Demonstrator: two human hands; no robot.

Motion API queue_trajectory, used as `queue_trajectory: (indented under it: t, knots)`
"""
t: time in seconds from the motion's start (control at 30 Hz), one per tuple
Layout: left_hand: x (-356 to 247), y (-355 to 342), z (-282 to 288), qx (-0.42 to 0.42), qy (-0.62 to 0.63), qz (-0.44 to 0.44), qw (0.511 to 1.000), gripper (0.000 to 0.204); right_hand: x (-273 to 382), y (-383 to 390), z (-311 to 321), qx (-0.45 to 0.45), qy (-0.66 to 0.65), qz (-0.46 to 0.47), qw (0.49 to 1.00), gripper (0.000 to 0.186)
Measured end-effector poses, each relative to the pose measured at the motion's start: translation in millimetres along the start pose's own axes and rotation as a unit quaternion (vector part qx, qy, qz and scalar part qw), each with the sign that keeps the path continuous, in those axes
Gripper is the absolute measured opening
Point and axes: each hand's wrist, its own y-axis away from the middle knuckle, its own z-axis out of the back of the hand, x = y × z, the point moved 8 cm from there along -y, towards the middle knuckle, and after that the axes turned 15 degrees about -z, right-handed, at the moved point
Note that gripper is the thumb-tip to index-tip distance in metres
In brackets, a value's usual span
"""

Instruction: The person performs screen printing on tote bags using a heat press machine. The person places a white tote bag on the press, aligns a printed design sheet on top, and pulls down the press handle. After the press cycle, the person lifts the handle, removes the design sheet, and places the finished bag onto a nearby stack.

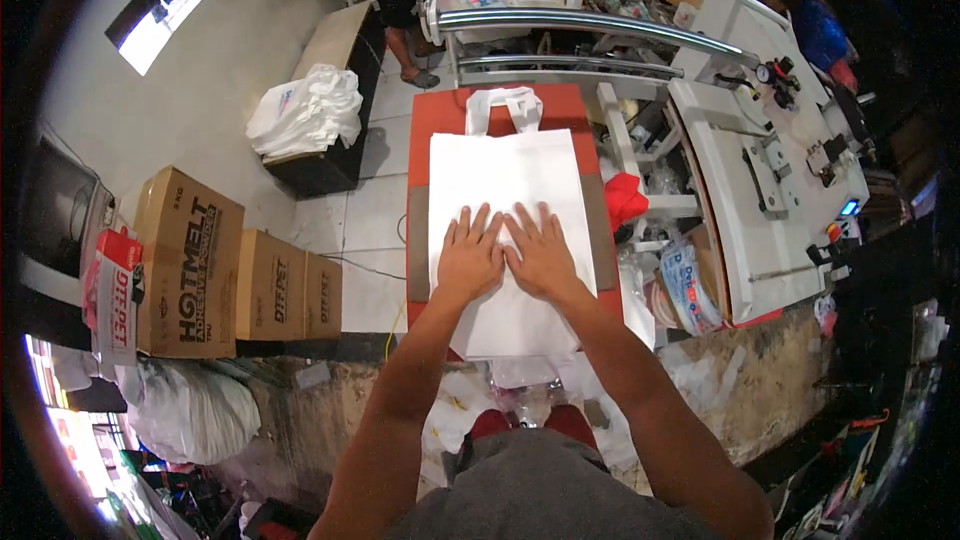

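A plain white tote bag (505, 175) lies flat in front of me, its handle loop (505, 98) pointing away. Beneath it is a red board (425, 112) with a brown band (418, 240) across its middle. Both palms rest on the bag near its centre. My left hand (472, 258) has its fingers spread and pointing forward. Beside it, thumbs close together, my right hand (540, 255) is likewise spread flat. Neither hand grips anything.
Cardboard boxes (190, 260) stand at the left, below a dark bench (320, 160) bearing a pile of white bags (305, 112). A white machine (740, 190) with metal rollers (590, 22) fills the right and back. Another person's leg (402, 50) shows at the far left.
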Motion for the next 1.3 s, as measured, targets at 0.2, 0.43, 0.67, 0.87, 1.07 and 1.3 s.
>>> queue_trajectory:
  t: [0.2, 0.43, 0.67, 0.87, 1.07, 1.3]
  knots:
    - [72.8, 13.5, -6.1, 0.016, -0.028, 0.105, 0.994, 0.061, -41.0, 5.8, 0.5, 0.003, 0.046, -0.103, 0.994, 0.067]
    - [63.3, 82.3, 16.6, -0.087, 0.053, 0.179, 0.978, 0.063, -71.7, 15.1, 10.3, 0.006, 0.045, -0.139, 0.989, 0.068]
    - [29.1, 120.5, 12.6, -0.110, 0.035, 0.145, 0.983, 0.061, -70.5, 18.1, 4.9, 0.015, 0.057, -0.140, 0.988, 0.070]
    - [28.3, 120.2, 15.0, -0.116, 0.035, 0.141, 0.983, 0.058, -69.3, 20.0, 9.7, 0.034, 0.055, -0.154, 0.986, 0.071]
    - [58.8, 135.5, -3.7, -0.138, 0.170, 0.184, 0.958, 0.050, -126.2, 63.5, 72.2, -0.135, 0.000, -0.198, 0.971, 0.057]
    - [69.0, 438.2, -82.1, -0.283, 0.273, 0.484, 0.782, 0.047, -367.9, 267.8, 6.4, -0.029, -0.192, -0.507, 0.840, 0.020]
